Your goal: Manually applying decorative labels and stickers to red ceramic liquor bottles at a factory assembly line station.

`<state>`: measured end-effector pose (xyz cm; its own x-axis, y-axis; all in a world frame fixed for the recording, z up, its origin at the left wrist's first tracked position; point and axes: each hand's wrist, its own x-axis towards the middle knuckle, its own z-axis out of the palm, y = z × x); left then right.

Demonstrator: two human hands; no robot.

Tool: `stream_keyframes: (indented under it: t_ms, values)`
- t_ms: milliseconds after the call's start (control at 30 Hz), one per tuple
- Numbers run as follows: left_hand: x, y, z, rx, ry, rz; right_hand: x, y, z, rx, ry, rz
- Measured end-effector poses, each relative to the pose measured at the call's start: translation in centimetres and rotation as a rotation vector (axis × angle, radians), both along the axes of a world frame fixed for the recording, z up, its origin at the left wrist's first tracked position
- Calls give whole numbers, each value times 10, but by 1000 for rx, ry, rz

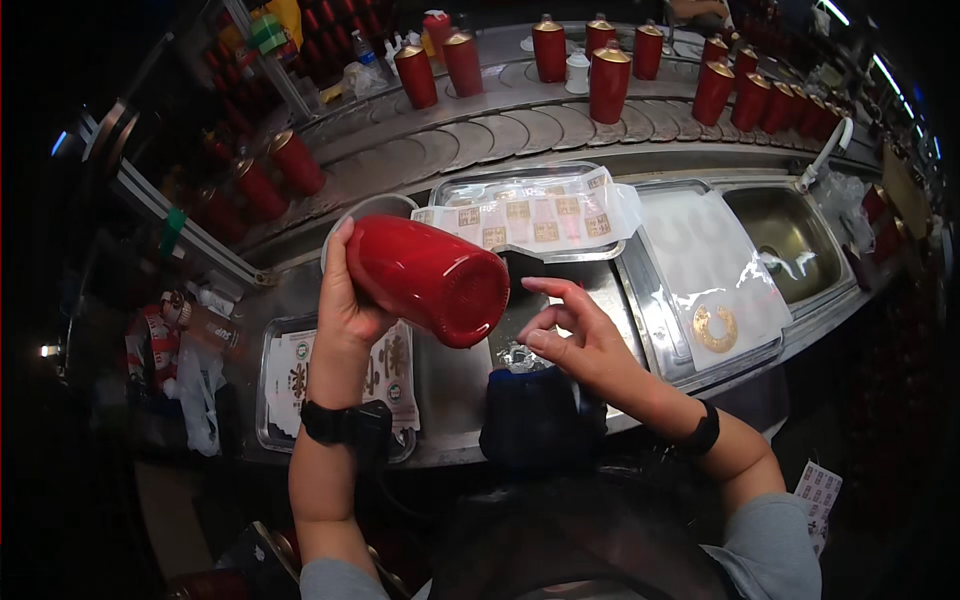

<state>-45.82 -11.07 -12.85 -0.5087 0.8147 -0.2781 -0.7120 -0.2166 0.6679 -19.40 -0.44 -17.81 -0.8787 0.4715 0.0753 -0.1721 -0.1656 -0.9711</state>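
Observation:
My left hand (350,305) is wrapped round a glossy red bottle (420,265), which lies tilted in the air with its round base toward the right. The bottle's neck end is hidden. Just off the base is my right hand (588,345), empty, its fingers apart and partly bent. Behind the bottle a metal tray (622,250) bears a translucent sheet with several square gold stickers (518,211). To the right, a white backing sheet (690,255) carries one gold horseshoe-shaped sticker (715,328). Below my left hand, printed label sheets (285,375) lie in another tray.
A slatted conveyor (510,132) curves across the back, with several red gold-topped bottles (609,88) standing on it. At the right is a metal sink (790,235) with a white tap (826,155). A round bowl (388,207) sits partly behind the bottle. Plastic bags (202,395) hang at the left.

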Motion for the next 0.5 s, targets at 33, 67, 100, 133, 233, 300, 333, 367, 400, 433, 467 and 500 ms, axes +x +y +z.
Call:
stream_keyframes:
  t_ms: [33, 67, 100, 133, 233, 300, 333, 367, 400, 433, 467, 500]
  values:
    - [9, -7, -4, -18, -12, 21, -7, -9, 1, -32, 48, 39]
    - [13, -13, -11, -23, -21, 21, -11, -14, 9, -74, 81, 93]
    - [17, -17, -18, -4, -2, 61, -16, -18, 7, -92, 94, 124]
    - [21, -20, -23, 14, 18, 101, -18, -24, 5, -112, 68, 145]
    - [32, -30, -31, -23, 107, 165, -19, -33, -16, -134, 52, 164]
    - [40, -35, -30, -40, 142, 175, -15, -37, -26, -135, 58, 163]
    - [45, -37, -27, -56, 183, 186, -10, -37, -28, -225, 35, 184]
    - [50, -41, -25, -56, 174, 186, -5, -37, -29, -316, 12, 202]
    - [54, -44, -24, -27, 197, 171, 1, -37, -32, -343, 28, 206]
    - [57, -46, -25, 4, 218, 156, 3, -37, -35, -339, 26, 193]
    - [51, -55, -30, 74, 155, 84, 4, -36, -40, -415, 45, 256]
    - [41, -62, -45, 219, 196, -55, 7, -34, -47, -487, 64, 307]
